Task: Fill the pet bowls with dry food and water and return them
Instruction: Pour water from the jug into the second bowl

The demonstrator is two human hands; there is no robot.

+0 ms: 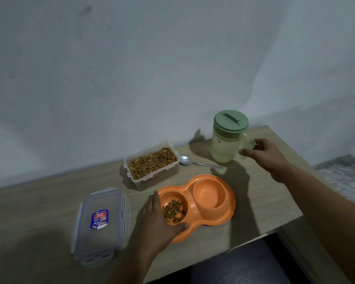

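Orange double bowl (210, 214) sat near the front edge of the wooden table (254, 203), kibble (173, 210) in its left well, the right well bare. Left hand (159, 220) gripped its left rim, thumb curled over the edge. Right hand (263, 152), fingers loosely spread, reached beside the green-lidded pitcher (226, 138)'s handle; contact unclear. Behind stood an open kibble container (152, 166), a spoon (195, 161), and 1 lid (103, 224).

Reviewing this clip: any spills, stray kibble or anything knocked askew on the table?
Nothing stands out. The kibble sits inside the open container and the orange double bowl; none shows on the table. The pitcher stands upright, lid on.
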